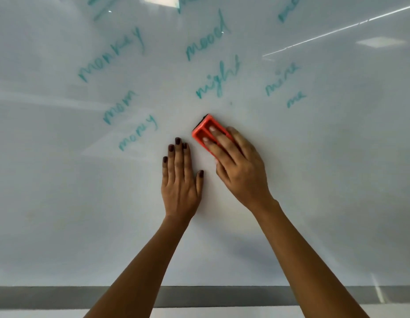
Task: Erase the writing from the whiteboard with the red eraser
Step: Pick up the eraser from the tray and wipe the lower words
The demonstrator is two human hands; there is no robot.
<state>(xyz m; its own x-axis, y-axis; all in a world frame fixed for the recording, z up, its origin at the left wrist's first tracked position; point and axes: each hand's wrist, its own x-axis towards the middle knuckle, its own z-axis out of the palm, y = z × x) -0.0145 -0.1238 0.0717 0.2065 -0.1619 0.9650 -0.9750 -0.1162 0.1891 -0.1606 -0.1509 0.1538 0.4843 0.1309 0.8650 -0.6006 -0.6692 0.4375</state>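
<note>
Eraser: the red plastic block eraser [205, 130] with a dark felt underside is lying pressed on the glossy white whiteboard [325, 168], just below the word "night" [219, 81]; its near end is being hidden under the fingers.
Right hand [239, 171]: it is gripping the eraser, two fingertips [212, 129] sitting in the recesses on its back.
Left hand [180, 177]: it is lying flat and spread on the board, holding nothing, just left of the eraser.
Writing: teal cursive words are fanning out above the hands; "monkey" [112, 56], "mood" [206, 40], "mom" [119, 106], "money" [137, 131], "mine" [282, 78] and "me" [296, 99] are faint; those at the top edge are being cut off and are unreadable.
Glare: ceiling-light reflections are washing out parts of the surface.
Edges: a grey frame strip [38, 297] is running along the board's near edge.
Open room: bare board is stretching wide to the left, right and near side.
</note>
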